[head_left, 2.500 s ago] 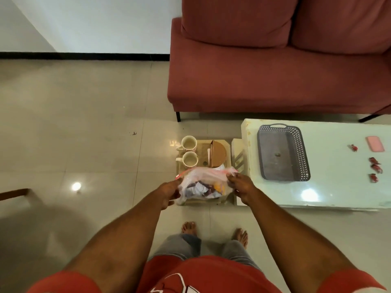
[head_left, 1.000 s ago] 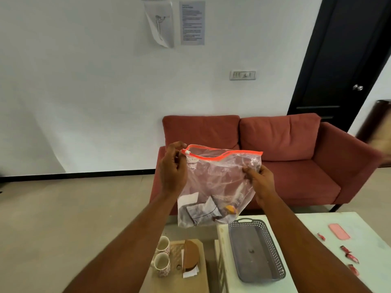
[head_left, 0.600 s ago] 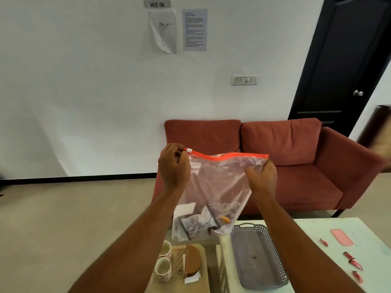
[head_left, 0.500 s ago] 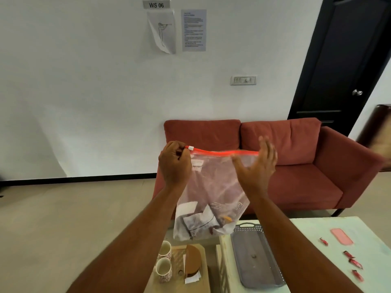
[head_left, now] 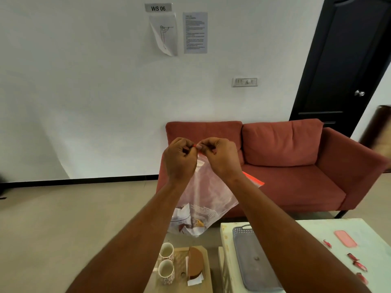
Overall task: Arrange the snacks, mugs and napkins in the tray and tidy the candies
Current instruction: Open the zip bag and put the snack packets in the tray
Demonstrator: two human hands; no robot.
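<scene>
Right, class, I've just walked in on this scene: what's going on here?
A person holds a clear zip bag up in the air, the left hand and right hand both pinching its orange zip at one top corner. Snack packets lie bunched at the bag's bottom. The grey tray on the table holds only one small bit. Two mugs stand on a low wooden stand beside it, and red candies lie loose on the table.

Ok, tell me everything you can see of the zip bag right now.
The zip bag is clear, crinkled plastic with an orange-red zip strip along its mouth. It hangs in the air before the sofa, both the left hand and right hand pinching one top corner; the strip's far end droops. Wrapped snacks sag in its bottom corner.
</scene>
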